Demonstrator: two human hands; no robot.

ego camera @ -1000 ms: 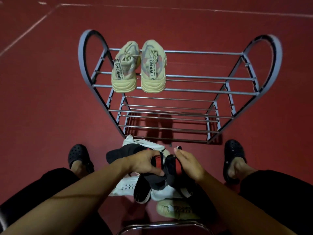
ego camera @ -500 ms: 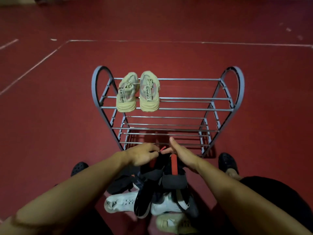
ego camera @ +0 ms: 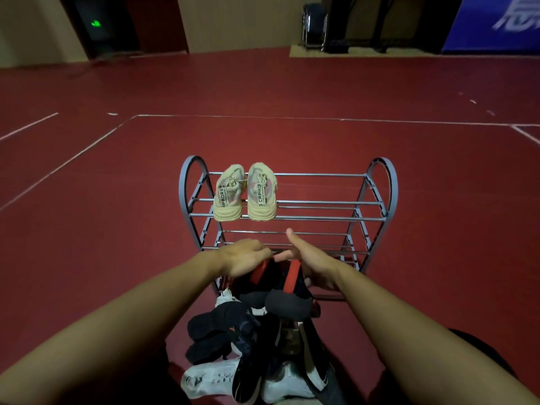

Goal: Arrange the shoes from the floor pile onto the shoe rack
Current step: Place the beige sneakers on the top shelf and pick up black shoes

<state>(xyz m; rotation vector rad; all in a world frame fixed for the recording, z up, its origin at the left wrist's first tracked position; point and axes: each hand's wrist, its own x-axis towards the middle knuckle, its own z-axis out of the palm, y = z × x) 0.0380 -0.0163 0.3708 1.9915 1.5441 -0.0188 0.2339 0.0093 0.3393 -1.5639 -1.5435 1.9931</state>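
A grey metal shoe rack point(ego camera: 380, 200) stands on the red floor ahead of me. A pair of beige sneakers point(ego camera: 245, 194) sits on the left of its top shelf. My left hand point(ego camera: 242, 258) grips a black shoe with a red strip point(ego camera: 260, 273). My right hand point(ego camera: 312, 261) holds the matching black and red shoe point(ego camera: 292, 299), thumb raised. Both shoes hang side by side just in front of the rack's lower shelves. Below them lies the floor pile point(ego camera: 251, 355) of black and white shoes.
The right part of the rack's top shelf point(ego camera: 321, 210) is bare bars. White court lines point(ego camera: 87, 150) cross the red floor. A folded metal chair point(ego camera: 314, 27) and a blue banner point(ego camera: 493, 21) stand against the far wall.
Both hands have lifted the black and red pair up out of the pile and forward toward the rack. The view has tilted up, showing the far wall.
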